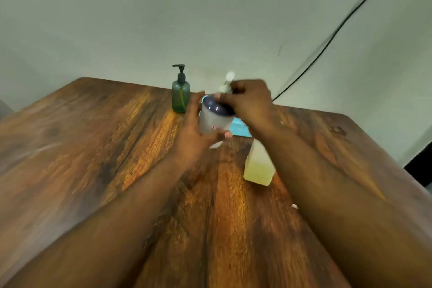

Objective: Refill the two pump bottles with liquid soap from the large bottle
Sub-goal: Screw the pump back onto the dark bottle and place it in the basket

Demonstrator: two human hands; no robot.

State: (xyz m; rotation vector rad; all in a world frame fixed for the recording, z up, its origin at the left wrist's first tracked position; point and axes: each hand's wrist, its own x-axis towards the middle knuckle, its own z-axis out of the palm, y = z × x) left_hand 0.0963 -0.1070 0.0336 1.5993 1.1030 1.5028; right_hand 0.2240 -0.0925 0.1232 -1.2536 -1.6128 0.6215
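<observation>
Left hand: your left hand (pixel 195 133) is wrapped around the side of the white pump bottle (pixel 216 121), fingers curled round its body, so it's got a proper hold on it.
Right hand: your right hand (pixel 249 103) sits on top of that same bottle, fingers bunched around the white pump head (pixel 228 83) at the neck — looks like a pinch-type grip, though the blur makes the exact finger placement hard to call.
White pump bottle: up near the far edge of the tabletop (pixel 93 159), about the middle, with a dark band round its shoulder; can't tell if its base is touching the wood.
Green pump bottle: the green pump bottle (pixel 180 96) stands upright just left of your left hand, right at the far edge, dark pump on, nobody touching it.
Large bottle: the large bottle (pixel 258 166) with yellowish soap is closer to you, partly hidden under your right forearm.
Blue thing: a light-blue flat item (pixel 239 128) peeks out behind the white bottle — can't make out what it is.
</observation>
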